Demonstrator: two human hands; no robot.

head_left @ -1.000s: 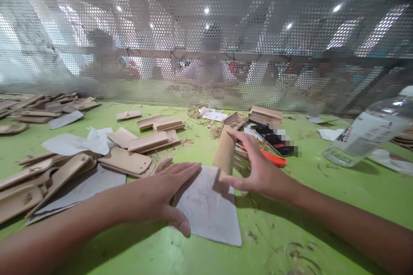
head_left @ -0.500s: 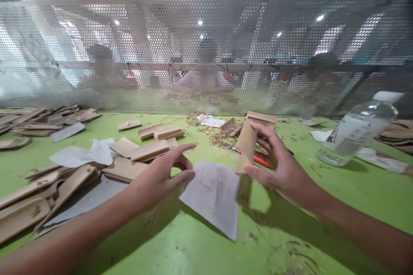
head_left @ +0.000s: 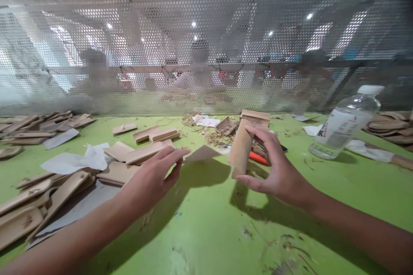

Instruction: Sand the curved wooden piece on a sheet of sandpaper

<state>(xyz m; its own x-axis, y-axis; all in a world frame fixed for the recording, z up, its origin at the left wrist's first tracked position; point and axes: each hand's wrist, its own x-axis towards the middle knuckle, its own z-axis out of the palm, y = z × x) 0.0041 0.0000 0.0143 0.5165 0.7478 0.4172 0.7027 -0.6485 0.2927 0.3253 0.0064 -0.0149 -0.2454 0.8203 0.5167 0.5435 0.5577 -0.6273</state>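
My left hand (head_left: 155, 172) is closed, its fingertips pinching the corner of a small sheet of sandpaper (head_left: 202, 154), which is tilted with its brownish face showing. In my right hand (head_left: 277, 167) a curved piece of bamboo (head_left: 241, 148) stands at a slant, gripped between thumb and fingers along its length. Behind that piece, partly hidden, lies a tool with an orange handle (head_left: 258, 158). Shavings (head_left: 219, 138) are heaped near its far end. Several trough-shaped bamboo pieces (head_left: 150, 152) lie just beyond my left hand.
More bamboo pieces (head_left: 35, 206) and crumpled white paper (head_left: 77, 159) are piled at the left. A clear plastic bottle (head_left: 346, 122) stands tilted-looking at the right. A perforated metal screen (head_left: 206, 30) closes off the table's far side, with people behind it.
The sandpaper has been lifted off the table by my left hand and turned, swinging away from me. My right hand still holds the bamboo piece. The view has shifted slightly.
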